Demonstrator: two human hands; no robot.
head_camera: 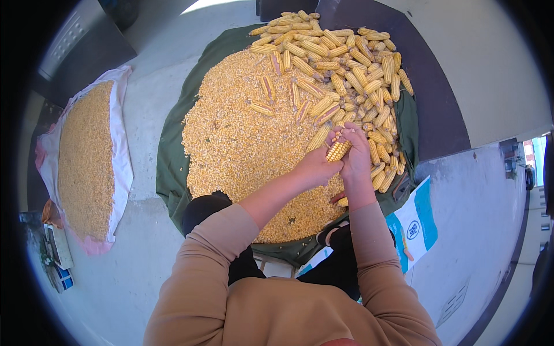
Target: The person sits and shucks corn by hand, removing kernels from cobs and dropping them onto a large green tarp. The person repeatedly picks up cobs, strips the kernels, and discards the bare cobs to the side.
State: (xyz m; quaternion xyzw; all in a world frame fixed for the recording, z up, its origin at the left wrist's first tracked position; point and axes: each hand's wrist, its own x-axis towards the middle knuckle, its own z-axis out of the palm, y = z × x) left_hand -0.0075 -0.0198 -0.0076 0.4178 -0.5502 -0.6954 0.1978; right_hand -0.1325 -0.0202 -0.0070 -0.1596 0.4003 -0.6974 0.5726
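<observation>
An ear of dried yellow corn (338, 150) is held between both hands over the right part of a wide heap of loose corn kernels (242, 142). My left hand (318, 166) grips its lower end. My right hand (355, 149) wraps the upper end, where some loose kernels show by the fingers. Several partly shelled ears (268, 88) with bare reddish strips lie on the kernels beyond the hands. A large pile of whole corn ears (359, 65) spreads behind and to the right.
A dark green cloth (173, 160) lies under the heap. Farther left, grain rests on a white and pink cloth (121, 151). On the floor at the right is a white and teal sack (417, 225) with a tool with an orange handle (408, 254) on it.
</observation>
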